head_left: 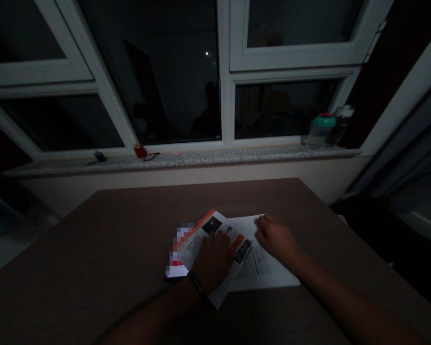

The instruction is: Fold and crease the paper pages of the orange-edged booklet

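My left hand (215,258) lies flat with fingers stretched out over a printed leaflet (201,229), white with orange bands and dark pictures. Beneath that leaflet, to its right, is a white sheet of paper (278,274) with printed text and some marks near its top. My right hand (276,235) rests at the sheet's upper right edge, its fingers curled closed; whatever they hold, if anything, is hidden. A device with a lit screen (177,271) lies on the left, partly covered by the leaflet and blurred out in part. A dark band (196,283) circles my left wrist.
The brown table (129,230) stands before a speckled stone windowsill (208,158). Along the sill are a small dark object (99,156), a red item with a cord (140,151), a teal-lidded jar (321,130) and a clear bottle (339,125). A curtain (413,158) hangs at right. Light is dim.
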The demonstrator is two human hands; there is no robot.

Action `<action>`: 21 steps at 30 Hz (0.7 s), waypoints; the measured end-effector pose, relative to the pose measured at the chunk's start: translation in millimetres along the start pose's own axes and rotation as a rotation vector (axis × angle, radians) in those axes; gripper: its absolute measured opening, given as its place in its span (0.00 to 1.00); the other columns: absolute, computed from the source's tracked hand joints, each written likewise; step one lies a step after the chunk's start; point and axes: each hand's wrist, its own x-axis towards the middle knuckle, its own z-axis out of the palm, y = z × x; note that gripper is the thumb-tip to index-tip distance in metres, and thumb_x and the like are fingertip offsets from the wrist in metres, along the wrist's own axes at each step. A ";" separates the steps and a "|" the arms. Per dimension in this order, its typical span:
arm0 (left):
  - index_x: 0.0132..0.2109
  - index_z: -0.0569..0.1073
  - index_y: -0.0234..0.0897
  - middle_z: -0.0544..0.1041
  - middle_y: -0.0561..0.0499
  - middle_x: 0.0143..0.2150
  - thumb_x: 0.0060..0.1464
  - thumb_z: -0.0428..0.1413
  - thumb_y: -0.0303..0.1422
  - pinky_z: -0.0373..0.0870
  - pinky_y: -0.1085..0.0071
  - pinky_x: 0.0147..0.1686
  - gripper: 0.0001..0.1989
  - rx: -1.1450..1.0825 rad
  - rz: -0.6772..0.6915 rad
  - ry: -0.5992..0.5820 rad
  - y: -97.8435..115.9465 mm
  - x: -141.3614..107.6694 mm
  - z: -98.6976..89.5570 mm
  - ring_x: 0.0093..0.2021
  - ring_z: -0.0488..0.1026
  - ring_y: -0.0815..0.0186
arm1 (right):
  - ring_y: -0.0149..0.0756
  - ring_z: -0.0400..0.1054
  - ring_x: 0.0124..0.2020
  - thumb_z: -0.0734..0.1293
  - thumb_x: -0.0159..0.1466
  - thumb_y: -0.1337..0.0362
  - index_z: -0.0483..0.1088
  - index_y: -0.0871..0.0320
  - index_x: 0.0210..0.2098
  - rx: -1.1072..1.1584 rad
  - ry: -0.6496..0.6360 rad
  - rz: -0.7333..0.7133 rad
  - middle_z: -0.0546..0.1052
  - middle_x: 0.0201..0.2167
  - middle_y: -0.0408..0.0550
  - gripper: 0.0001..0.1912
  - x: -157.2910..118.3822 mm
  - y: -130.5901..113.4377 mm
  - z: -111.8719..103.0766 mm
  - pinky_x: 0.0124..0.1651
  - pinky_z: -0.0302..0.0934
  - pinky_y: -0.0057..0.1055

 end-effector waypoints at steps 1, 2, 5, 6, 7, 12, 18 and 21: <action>0.62 0.64 0.46 0.68 0.44 0.59 0.67 0.46 0.37 0.64 0.51 0.54 0.18 0.003 -0.018 0.004 0.3 -0.1 0.0 0.57 0.65 0.53 | 0.39 0.68 0.37 0.61 0.65 0.67 0.71 0.58 0.43 0.010 0.012 -0.005 0.72 0.39 0.51 0.09 -0.3 -0.2 0.0 0.39 0.57 0.32; 0.61 0.64 0.44 0.68 0.43 0.59 0.67 0.46 0.37 0.65 0.51 0.54 0.18 0.006 -0.038 0.003 0.8 -0.1 -0.1 0.57 0.65 0.52 | 0.40 0.68 0.38 0.61 0.64 0.67 0.71 0.58 0.43 0.022 0.022 -0.018 0.72 0.39 0.51 0.10 -0.7 -0.8 -0.2 0.40 0.58 0.32; 0.59 0.66 0.40 0.68 0.41 0.59 0.65 0.49 0.37 0.64 0.50 0.55 0.17 0.012 -0.074 -0.019 2.8 0.1 -1.2 0.57 0.65 0.51 | 0.43 0.65 0.44 0.64 0.64 0.65 0.72 0.58 0.41 0.052 0.039 -0.109 0.72 0.40 0.52 0.08 -1.7 -3.9 -0.8 0.46 0.57 0.35; 0.58 0.66 0.40 0.68 0.42 0.59 0.65 0.49 0.36 0.64 0.50 0.55 0.17 0.011 -0.076 -0.029 3.4 0.2 -1.7 0.58 0.64 0.51 | 0.44 0.64 0.46 0.65 0.64 0.64 0.72 0.57 0.39 0.059 0.038 -0.140 0.72 0.41 0.52 0.06 -1.7 -5.0 -0.8 0.47 0.56 0.36; 0.58 0.66 0.40 0.67 0.42 0.60 0.65 0.49 0.36 0.64 0.51 0.56 0.17 0.010 -0.076 -0.037 3.8 0.3 -2.1 0.58 0.64 0.52 | 0.45 0.63 0.47 0.65 0.63 0.63 0.72 0.57 0.38 0.066 0.036 -0.160 0.72 0.41 0.52 0.05 -1.7 -5.8 -0.6 0.48 0.56 0.37; 0.57 0.66 0.40 0.67 0.42 0.60 0.64 0.50 0.36 0.63 0.52 0.56 0.16 -0.004 -0.079 -0.052 4.2 0.4 -3.9 0.59 0.63 0.52 | 0.44 0.63 0.43 0.67 0.59 0.67 0.68 0.57 0.36 0.155 0.048 -0.135 0.72 0.36 0.49 0.04 -0.9 -6.3 3.9 0.45 0.55 0.37; 0.62 0.61 0.41 0.65 0.42 0.62 0.64 0.51 0.40 0.63 0.53 0.57 0.22 -0.053 -0.065 -0.084 6.4 -0.4 -8.5 0.60 0.61 0.52 | 0.42 0.64 0.40 0.63 0.59 0.71 0.67 0.58 0.39 0.285 0.103 -0.118 0.71 0.36 0.49 0.08 0.3 -5.0 12.6 0.45 0.56 0.36; 0.62 0.61 0.39 0.65 0.41 0.62 0.64 0.51 0.42 0.62 0.52 0.58 0.24 -0.090 -0.040 -0.097 7.6 -1.6 -10.0 0.61 0.61 0.51 | 0.42 0.64 0.40 0.62 0.60 0.71 0.67 0.58 0.39 0.326 0.133 -0.112 0.72 0.36 0.50 0.08 2.3 -4.6 14.0 0.44 0.58 0.36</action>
